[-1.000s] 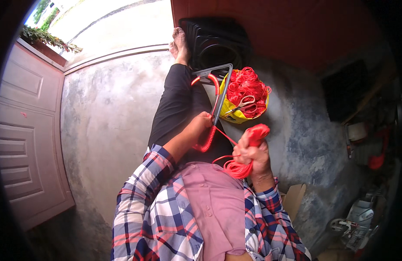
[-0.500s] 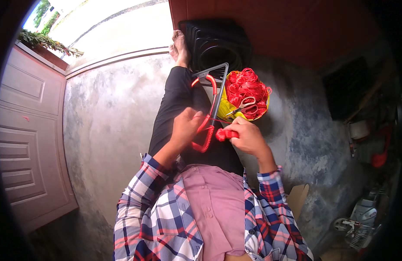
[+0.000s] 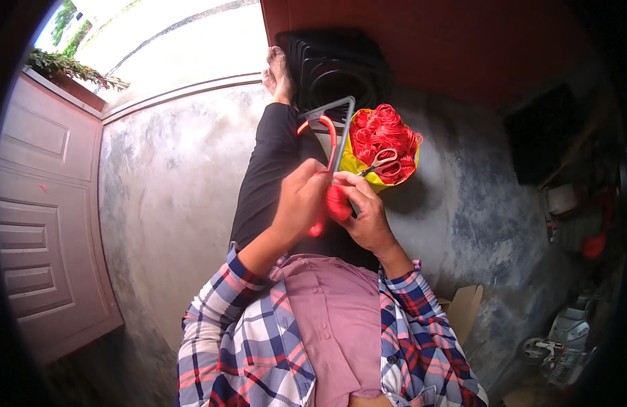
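Observation:
Over my lap stands a grey metal frame (image 3: 343, 139), an inner loop of it wrapped in red cord. My left hand (image 3: 300, 198) is closed around the frame's near part and hides much of it. Close beside it, my right hand (image 3: 368, 216) pinches a small bundle of red cord (image 3: 338, 203) against the frame's right side. Slight blur hides the strand between the fingers. Just beyond my right hand, a yellow bag (image 3: 351, 161) holds a heap of loose red cord (image 3: 383, 132). Open-handled scissors (image 3: 383, 161) rest on that heap.
A stack of black metal frames (image 3: 337, 68) stands by my bare foot (image 3: 278, 74), near the doorway sill. On the left is a panelled door (image 3: 52, 210). A piece of cardboard (image 3: 464, 312) lies behind my right arm, and a metal machine part (image 3: 564, 339) sits at the lower right.
My right hand has brought the cord bundle left, up against the frame. My left hand has shifted slightly right and up along the frame, and the two hands are now nearly touching.

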`<state>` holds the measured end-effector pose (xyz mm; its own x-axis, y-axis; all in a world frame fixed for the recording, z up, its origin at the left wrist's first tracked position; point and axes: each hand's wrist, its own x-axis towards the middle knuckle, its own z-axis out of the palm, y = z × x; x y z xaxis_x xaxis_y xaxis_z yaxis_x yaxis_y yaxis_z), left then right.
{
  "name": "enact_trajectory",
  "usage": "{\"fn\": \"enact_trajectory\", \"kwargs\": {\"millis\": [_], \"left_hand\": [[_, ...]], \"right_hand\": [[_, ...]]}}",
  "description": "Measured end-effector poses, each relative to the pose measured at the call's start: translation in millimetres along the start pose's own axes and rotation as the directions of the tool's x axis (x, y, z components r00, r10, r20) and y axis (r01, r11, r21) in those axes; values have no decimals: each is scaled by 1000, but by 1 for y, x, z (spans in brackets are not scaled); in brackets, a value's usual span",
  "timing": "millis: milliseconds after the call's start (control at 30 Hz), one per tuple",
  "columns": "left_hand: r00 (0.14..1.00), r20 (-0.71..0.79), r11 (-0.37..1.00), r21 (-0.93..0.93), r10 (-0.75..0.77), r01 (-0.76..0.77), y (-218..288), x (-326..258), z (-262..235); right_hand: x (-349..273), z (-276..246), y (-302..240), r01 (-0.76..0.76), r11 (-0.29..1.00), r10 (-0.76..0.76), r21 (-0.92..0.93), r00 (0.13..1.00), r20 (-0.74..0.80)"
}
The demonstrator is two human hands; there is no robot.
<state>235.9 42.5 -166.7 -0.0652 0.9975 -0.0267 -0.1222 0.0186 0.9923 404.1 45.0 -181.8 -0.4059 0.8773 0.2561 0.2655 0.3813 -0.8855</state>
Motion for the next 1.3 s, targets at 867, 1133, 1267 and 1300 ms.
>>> {"fn": "enact_trajectory", "kwargs": {"millis": [867,1133,1267,1300], "left_hand": [[950,-25,948,59,-311,312,-103,20,-12],[853,487,886,292,185,-359,-9,-49,28],[923,337,929,-248,-183,275,3,-37,4],[943,269,904,-323,-197,281,11,-32,-3]], "right_hand": [[-131,-148,66,-268,581,688,769,667,-288],[-83,-3,23,-421,374,536,826,825,178],[-48,-15,41,-486,706,218,516,841,495],[-39,-15,29,-537,654,348,533,839,419]]}}
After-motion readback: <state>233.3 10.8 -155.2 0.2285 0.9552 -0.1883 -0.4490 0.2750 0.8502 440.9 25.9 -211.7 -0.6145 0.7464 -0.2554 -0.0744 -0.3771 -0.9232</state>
